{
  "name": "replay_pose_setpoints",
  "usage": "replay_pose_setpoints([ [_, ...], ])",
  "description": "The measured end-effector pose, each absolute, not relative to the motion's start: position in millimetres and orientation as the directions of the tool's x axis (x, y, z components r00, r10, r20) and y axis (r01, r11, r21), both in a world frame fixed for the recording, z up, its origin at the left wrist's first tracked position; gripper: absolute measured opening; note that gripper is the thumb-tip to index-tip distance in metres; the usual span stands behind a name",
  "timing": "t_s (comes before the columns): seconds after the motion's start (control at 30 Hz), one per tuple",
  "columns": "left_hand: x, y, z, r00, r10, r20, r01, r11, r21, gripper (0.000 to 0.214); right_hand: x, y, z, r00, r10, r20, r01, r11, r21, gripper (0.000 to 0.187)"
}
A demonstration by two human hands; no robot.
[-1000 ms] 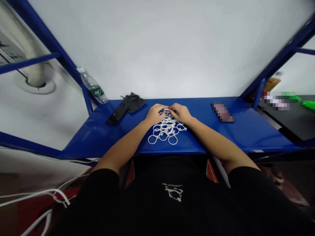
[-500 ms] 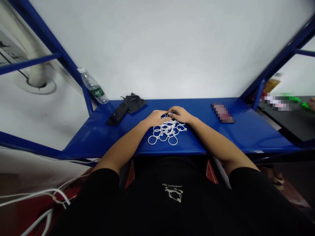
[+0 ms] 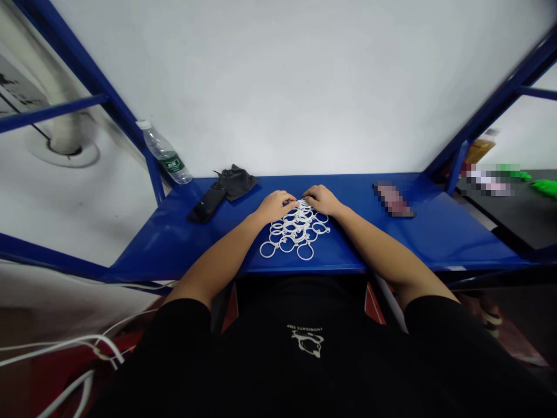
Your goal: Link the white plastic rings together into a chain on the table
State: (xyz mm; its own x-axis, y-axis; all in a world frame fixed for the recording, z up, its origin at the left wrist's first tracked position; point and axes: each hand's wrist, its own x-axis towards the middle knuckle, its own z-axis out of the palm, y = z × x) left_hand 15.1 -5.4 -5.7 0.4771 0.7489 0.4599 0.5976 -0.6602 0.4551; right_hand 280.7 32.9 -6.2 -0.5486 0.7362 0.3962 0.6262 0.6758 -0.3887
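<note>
A mesh of linked white plastic rings (image 3: 295, 232) lies on the blue metal table (image 3: 391, 244) in front of me. My left hand (image 3: 275, 205) rests at the mesh's far left corner with its fingers curled onto the rings. My right hand (image 3: 321, 200) sits at the far right corner, fingers bent down and pinching the top edge of the rings. A small gap separates the two hands, with the rings showing between them.
A black phone (image 3: 206, 204) and a crumpled black cloth (image 3: 235, 180) lie at the back left. A water bottle (image 3: 164, 152) leans on the blue frame post. A pixelated flat object (image 3: 394, 199) lies at the back right. White cables (image 3: 73, 348) trail at lower left.
My hands have drawn slightly apart at the far edge of the ring mesh, and the mesh has shifted a little to the left and flattened out.
</note>
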Motion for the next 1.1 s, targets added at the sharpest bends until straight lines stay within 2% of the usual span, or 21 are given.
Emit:
replay_pose_setpoints([
  [0.1,15,-4,-8,0.477,0.763,0.436,0.620,-0.644,0.449,0.019,277,31,-7,-0.595,0.704,0.387,0.615,0.709,-0.345,0.027],
  [0.23,17,-8,-5,0.519,0.758,0.396,0.607,-0.652,0.454,0.018,270,24,-6,-0.610,0.699,0.373,0.604,0.715,-0.353,0.024],
  [0.47,20,-19,10,0.525,0.806,0.273,0.663,-0.588,0.464,0.021,266,17,-4,-0.455,0.796,0.400,0.597,0.606,-0.526,0.026],
  [0.7,21,-21,12,0.479,0.837,0.265,0.683,-0.545,0.486,0.019,264,11,1,-0.288,0.808,0.513,0.502,0.584,-0.638,0.023],
  [0.8,21,-19,9,0.438,0.847,0.302,0.658,-0.531,0.534,0.022,261,9,-1,-0.268,0.800,0.537,0.402,0.599,-0.692,0.031],
  [0.9,19,-17,6,0.373,0.832,0.412,0.629,-0.553,0.547,0.030,258,6,-2,-0.315,0.806,0.501,0.318,0.587,-0.745,0.042],
  [1.1,18,-14,0,0.364,0.722,0.588,0.597,-0.666,0.448,0.031,256,1,2,-0.353,0.781,0.515,0.339,0.620,-0.708,0.035],
])
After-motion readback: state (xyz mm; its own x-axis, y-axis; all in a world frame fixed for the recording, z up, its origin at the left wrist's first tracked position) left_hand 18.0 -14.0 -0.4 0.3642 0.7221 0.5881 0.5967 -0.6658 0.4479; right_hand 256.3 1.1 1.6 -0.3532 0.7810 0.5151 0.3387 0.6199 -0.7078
